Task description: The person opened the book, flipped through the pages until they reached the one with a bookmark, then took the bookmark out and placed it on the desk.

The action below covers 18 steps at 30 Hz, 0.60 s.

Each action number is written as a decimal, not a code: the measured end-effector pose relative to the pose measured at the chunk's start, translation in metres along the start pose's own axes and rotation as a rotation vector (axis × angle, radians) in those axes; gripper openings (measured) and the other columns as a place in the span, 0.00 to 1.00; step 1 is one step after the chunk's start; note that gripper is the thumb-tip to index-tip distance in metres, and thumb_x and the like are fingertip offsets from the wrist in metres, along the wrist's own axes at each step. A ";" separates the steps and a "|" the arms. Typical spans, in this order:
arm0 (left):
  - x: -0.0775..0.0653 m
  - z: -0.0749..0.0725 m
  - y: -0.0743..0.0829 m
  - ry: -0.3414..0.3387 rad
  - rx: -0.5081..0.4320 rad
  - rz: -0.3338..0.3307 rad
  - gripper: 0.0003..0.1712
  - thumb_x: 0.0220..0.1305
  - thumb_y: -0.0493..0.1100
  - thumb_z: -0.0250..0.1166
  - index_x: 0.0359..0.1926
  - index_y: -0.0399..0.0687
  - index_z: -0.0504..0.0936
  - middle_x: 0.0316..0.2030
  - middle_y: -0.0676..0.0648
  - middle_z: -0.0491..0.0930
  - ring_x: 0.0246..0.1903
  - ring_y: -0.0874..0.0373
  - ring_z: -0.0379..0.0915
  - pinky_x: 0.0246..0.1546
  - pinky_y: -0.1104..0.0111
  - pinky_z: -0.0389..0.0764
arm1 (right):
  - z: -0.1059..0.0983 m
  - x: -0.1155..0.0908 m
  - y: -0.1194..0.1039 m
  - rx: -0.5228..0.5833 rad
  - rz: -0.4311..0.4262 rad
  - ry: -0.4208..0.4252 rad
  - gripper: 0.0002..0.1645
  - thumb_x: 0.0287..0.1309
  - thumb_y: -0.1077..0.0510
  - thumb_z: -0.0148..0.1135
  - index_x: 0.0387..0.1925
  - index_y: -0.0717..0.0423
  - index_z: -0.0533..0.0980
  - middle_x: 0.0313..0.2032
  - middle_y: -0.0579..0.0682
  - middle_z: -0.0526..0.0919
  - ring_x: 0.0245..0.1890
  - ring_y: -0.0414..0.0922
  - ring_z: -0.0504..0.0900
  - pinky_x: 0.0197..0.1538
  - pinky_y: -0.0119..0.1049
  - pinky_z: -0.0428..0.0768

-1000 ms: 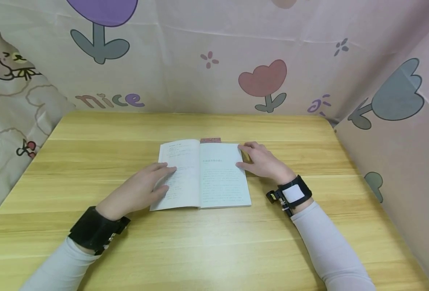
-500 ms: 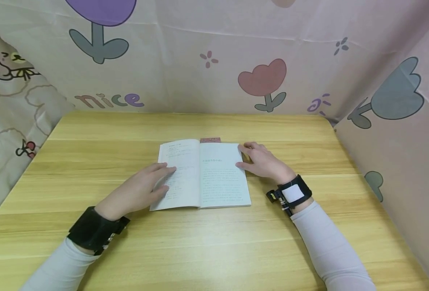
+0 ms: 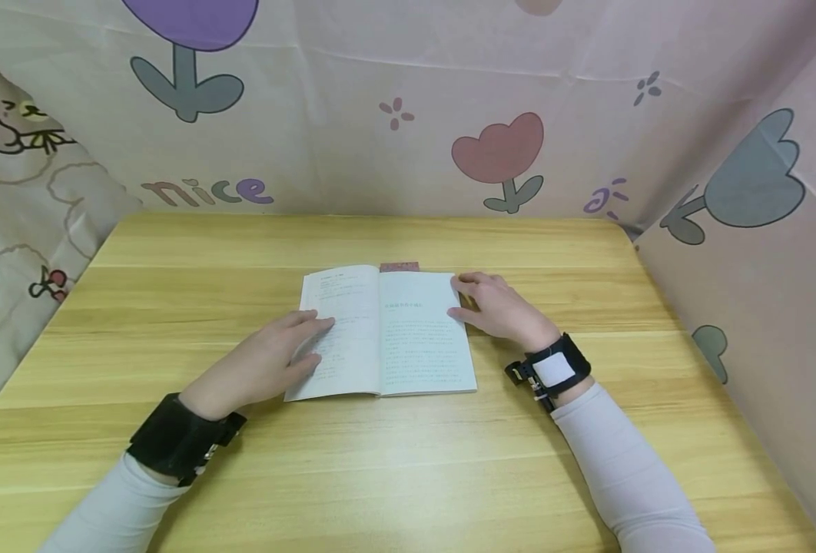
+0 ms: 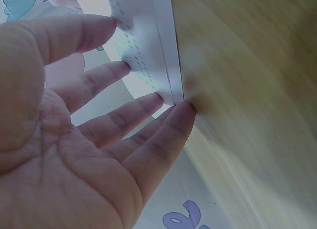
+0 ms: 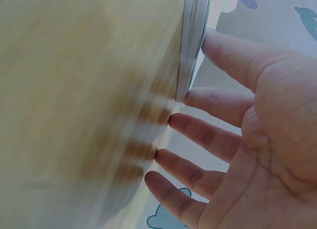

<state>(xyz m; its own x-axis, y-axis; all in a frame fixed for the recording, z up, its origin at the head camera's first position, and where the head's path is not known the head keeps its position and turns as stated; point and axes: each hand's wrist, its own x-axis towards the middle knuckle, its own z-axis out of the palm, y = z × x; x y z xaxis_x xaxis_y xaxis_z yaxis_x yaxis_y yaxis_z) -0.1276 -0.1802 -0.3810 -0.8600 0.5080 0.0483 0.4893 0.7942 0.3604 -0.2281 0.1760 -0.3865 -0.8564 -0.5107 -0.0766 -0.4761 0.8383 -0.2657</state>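
An open book [image 3: 425, 338] with printed pages lies flat on the wooden table. My left hand [image 3: 259, 365] rests its thumb and fingertips on the left page, fingers spread and fairly straight. In the left wrist view, the little finger [image 4: 166, 140] reaches past the book's edge to the tabletop. At the book's right edge is my right hand [image 3: 505, 309], its thumb and index fingertip touching the right page near the margin. The right wrist view shows its other fingers [image 5: 190, 177] extended beside the page block [image 5: 192, 45], tips at the tabletop.
A reddish patterned tab [image 3: 399, 266] sticks out from the book's top edge. The wooden table [image 3: 408, 468] carries the book and both forearms. Fabric printed with flowers [image 3: 353, 153] hangs behind the table and along its sides. Each wrist wears a black strap [image 3: 180, 438] with a small camera.
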 end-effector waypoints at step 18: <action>-0.001 0.002 -0.002 -0.007 0.000 -0.001 0.31 0.64 0.44 0.63 0.67 0.41 0.70 0.63 0.33 0.65 0.61 0.40 0.62 0.56 0.48 0.67 | 0.000 0.001 -0.006 -0.017 -0.023 0.004 0.37 0.65 0.46 0.59 0.68 0.61 0.65 0.66 0.62 0.63 0.64 0.59 0.62 0.64 0.52 0.61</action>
<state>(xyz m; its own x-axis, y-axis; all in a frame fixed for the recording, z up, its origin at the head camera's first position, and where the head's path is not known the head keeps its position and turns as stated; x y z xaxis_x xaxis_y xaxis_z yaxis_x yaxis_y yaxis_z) -0.1276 -0.1815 -0.3837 -0.8597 0.5092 0.0416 0.4882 0.7948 0.3604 -0.2261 0.1711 -0.3846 -0.8460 -0.5289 -0.0670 -0.4989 0.8296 -0.2506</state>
